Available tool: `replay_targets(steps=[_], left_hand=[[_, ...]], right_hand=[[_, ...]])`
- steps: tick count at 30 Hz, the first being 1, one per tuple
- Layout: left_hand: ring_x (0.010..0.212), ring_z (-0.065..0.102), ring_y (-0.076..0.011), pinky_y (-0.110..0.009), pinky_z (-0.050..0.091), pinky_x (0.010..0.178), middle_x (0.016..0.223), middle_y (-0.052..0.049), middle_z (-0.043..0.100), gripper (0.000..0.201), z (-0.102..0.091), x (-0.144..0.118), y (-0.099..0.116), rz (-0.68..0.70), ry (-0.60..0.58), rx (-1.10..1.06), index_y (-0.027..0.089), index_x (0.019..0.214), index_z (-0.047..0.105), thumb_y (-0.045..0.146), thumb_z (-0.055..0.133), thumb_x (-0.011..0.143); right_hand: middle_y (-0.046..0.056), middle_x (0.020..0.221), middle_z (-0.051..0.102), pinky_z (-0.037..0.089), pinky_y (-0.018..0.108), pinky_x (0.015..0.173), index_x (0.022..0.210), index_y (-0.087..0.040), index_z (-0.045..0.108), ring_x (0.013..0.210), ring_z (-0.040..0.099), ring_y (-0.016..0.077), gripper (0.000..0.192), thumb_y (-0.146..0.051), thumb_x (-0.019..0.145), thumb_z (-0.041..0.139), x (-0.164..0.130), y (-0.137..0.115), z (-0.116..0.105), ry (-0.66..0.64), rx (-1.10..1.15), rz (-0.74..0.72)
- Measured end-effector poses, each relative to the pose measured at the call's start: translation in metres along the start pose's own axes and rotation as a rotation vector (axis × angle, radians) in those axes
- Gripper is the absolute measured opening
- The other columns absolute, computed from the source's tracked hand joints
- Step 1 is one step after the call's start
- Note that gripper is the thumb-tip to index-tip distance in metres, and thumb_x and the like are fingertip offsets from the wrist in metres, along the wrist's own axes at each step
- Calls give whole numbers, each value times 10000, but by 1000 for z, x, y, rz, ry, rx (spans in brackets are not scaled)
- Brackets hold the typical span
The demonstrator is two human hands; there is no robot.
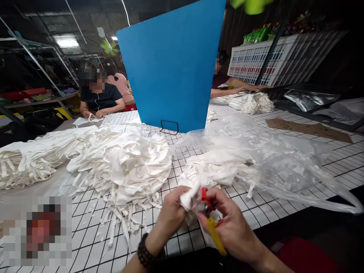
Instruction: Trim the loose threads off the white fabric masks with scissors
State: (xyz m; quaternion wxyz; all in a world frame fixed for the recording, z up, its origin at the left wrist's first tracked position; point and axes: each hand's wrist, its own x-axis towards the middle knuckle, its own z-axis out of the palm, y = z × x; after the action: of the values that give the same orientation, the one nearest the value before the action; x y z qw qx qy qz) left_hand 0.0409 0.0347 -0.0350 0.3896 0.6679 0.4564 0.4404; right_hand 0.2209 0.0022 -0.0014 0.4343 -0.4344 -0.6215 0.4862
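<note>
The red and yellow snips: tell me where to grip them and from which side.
Grip the snips by the yellow handle, coming from the right, as the right hand does; the red-tipped end points up toward the white cloth piece pinched in the left hand.

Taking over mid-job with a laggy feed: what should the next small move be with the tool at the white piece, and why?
Probably close the red-and-yellow handled snips on the white fabric piece. The left hand pinches that piece right at the tool's tip, and the right hand already grips the handles, so nothing needs repositioning.
</note>
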Motion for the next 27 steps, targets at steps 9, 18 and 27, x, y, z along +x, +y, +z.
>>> replay_targets(steps=[9, 18, 27], left_hand=[[837, 636, -259, -392, 510, 766, 916, -91, 679, 334, -174, 98, 58, 45, 700, 648, 109, 984, 694, 393, 607, 832], [773, 652, -242, -337, 501, 661, 906, -109, 704, 317, -49, 67, 10, -143, -130, 592, 158, 953, 695, 403, 502, 894], [710, 573, -184, -266, 405, 639, 802, -50, 686, 182, 33, 24, -23, -126, -255, 340, 161, 775, 674, 342, 682, 759]], right_hand=[[66, 900, 681, 501, 355, 691, 883, -222, 509, 795, 643, 242, 378, -396, 677, 775, 43, 73, -58, 423, -196, 241], [54, 869, 640, 467, 336, 663, 976, -218, 497, 784, 623, 243, 348, -378, 724, 675, 59, 71, -3, 498, -490, 124], [26, 710, 636, 448, 285, 564, 805, -187, 548, 615, 580, 180, 487, -529, 585, 815, 37, 94, -42, 540, 3, 160]])
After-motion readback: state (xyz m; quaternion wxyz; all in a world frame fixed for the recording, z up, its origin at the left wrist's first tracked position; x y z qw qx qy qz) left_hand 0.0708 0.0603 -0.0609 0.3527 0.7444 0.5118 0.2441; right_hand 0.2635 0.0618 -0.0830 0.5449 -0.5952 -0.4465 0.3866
